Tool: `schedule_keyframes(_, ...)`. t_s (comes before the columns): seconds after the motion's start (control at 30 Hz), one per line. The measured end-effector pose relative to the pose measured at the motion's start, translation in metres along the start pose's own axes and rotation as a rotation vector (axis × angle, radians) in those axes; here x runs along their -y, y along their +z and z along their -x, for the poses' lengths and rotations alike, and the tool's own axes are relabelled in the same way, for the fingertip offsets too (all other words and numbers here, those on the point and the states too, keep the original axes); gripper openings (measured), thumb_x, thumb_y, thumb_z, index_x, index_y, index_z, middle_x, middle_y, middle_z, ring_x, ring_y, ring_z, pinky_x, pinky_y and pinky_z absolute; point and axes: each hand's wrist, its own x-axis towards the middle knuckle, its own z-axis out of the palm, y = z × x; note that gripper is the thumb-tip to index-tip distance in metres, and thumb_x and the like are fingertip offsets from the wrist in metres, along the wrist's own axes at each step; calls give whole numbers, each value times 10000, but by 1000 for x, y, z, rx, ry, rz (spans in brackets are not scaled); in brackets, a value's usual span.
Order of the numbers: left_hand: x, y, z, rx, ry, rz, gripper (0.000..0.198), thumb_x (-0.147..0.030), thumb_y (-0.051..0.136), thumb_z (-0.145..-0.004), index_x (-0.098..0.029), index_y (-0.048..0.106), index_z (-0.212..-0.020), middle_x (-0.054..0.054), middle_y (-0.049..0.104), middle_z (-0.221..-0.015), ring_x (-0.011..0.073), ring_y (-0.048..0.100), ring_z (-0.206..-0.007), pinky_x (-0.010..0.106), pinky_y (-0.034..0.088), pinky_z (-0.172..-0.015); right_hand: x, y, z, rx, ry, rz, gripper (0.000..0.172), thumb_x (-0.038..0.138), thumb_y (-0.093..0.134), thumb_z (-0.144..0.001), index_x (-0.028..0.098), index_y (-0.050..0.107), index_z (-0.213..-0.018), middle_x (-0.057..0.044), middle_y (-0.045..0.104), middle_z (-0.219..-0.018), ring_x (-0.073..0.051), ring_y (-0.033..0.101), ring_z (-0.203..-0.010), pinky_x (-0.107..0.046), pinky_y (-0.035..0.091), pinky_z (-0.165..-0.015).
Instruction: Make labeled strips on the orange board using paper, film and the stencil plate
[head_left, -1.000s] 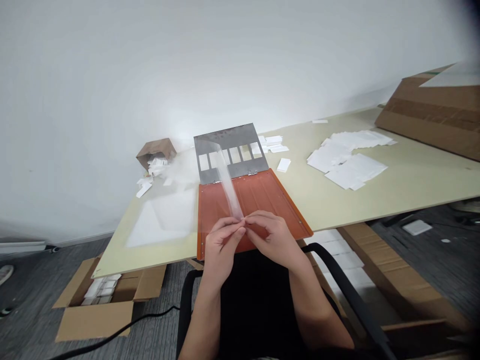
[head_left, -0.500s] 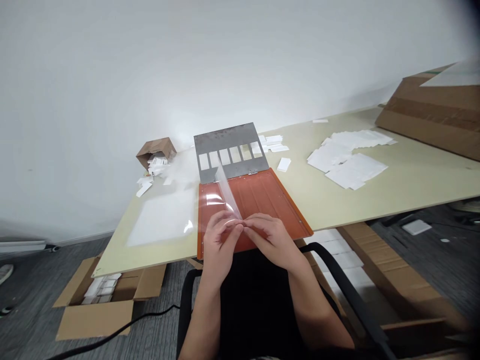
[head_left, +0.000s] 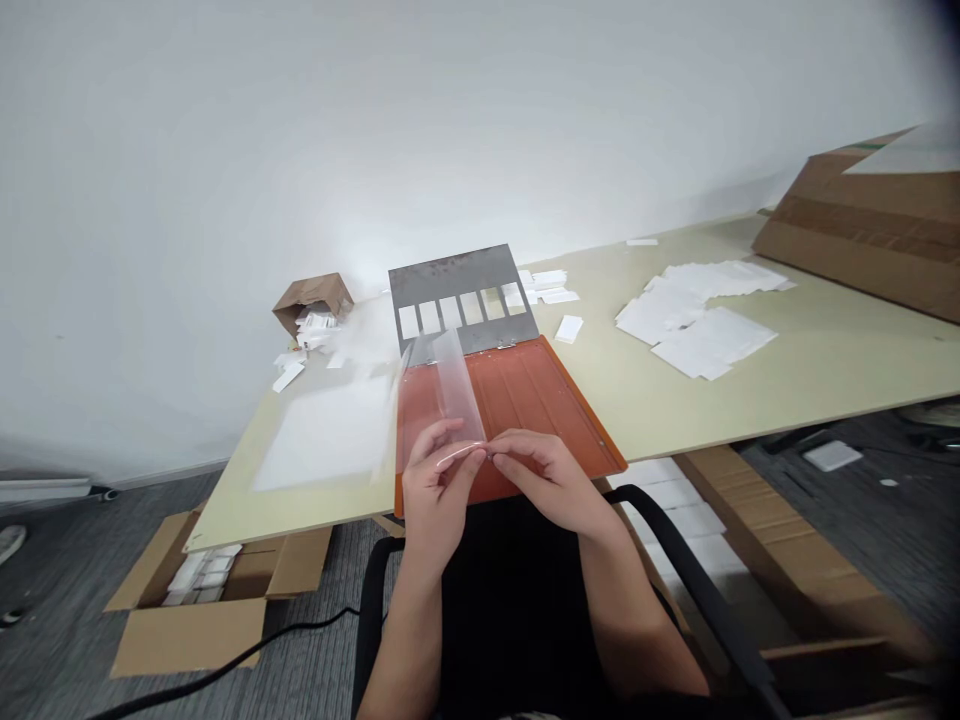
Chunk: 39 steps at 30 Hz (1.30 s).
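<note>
My left hand (head_left: pixel 435 490) and my right hand (head_left: pixel 541 475) meet at the near edge of the table, both pinched on a thin clear plastic film (head_left: pixel 459 398). The film rises from my fingertips and leans away over an orange-brown board (head_left: pixel 540 395). Behind the board a grey metal plate (head_left: pixel 457 285) with a row of rectangular windows lies hinged open. A larger clear sheet (head_left: pixel 330 430) rests flat on the table to the left.
A tipped small brown box (head_left: pixel 311 300) spills white cards at the back left. Piles of white paper sheets (head_left: pixel 694 320) lie at the right, a big cardboard box (head_left: pixel 877 225) beyond them. An open carton (head_left: pixel 202 595) sits on the floor at left.
The film has dropped lower and turned more broadside, its top now over the board's far end rather than across the metal plate. My hands stayed close together at the table edge.
</note>
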Motion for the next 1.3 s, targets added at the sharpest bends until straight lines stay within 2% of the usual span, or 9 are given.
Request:
schedule_keyframes(0.23,0,1,2,8,22,20,113,-307,698,-852,-286,797,-902,53,664,-1162,215,616,-1108,339,518,-912,-1,-1,1,-32,64,-119,170,327,599,-924,216,728,-905,-19,713,-867,-147,656,-835,-298,522,-803)
schedule_keyframes(0.4,-2,2,3,27,46,44,123,-273,693,-860,-298,793,-928,43,659,-1204,208,609,-1128,338,505,-941,-6,-3,1,-70,186,-290,172,367,692,-847,197,702,-819,-10,704,-798,-135,636,-747,-282,521,-735)
schedule_keyframes(0.63,-4,12,0,38,0,139,99,-270,719,-834,-284,797,-892,53,671,-1193,221,616,-1135,347,519,-936,-7,-9,4,-115,219,-311,192,375,693,-829,195,675,-767,2,659,-757,-130,586,-716,-271,479,-701)
schedule_keyframes(0.77,-2,30,-5,-5,-58,311,56,-269,758,-784,-252,797,-821,71,695,-1142,239,624,-1127,364,527,-927,-9,-18,7,-219,253,-207,200,381,651,-844,200,651,-759,4,629,-746,-136,550,-704,-267,436,-671)
schedule_keyframes(0.93,1,62,-15,-103,-302,643,65,-262,788,-708,-206,757,-715,68,710,-1064,204,660,-992,334,531,-858,-16,-28,10,-385,295,16,169,348,596,-849,205,632,-766,6,615,-742,-142,532,-687,-266,405,-635)
schedule_keyframes(1.03,0,77,-20,-155,-405,781,80,-227,789,-664,-186,720,-668,59,721,-996,172,668,-922,308,532,-838,-18,-34,13,-459,296,132,157,328,570,-839,206,619,-754,-1,625,-758,-155,554,-718,-277,420,-668)
schedule_keyframes(1.2,-3,92,-22,-193,-420,827,91,-203,774,-660,-172,690,-643,43,720,-928,129,670,-890,255,532,-832,-19,-42,16,-520,279,275,152,304,530,-830,210,618,-750,-13,654,-786,-174,589,-774,-296,437,-735)
schedule_keyframes(1.3,-4,98,-23,-207,-426,850,120,-199,772,-660,-168,659,-635,33,714,-900,133,679,-912,274,538,-873,-21,-46,19,-536,277,333,158,294,511,-830,213,618,-747,-17,670,-798,-179,602,-792,-308,436,-771)
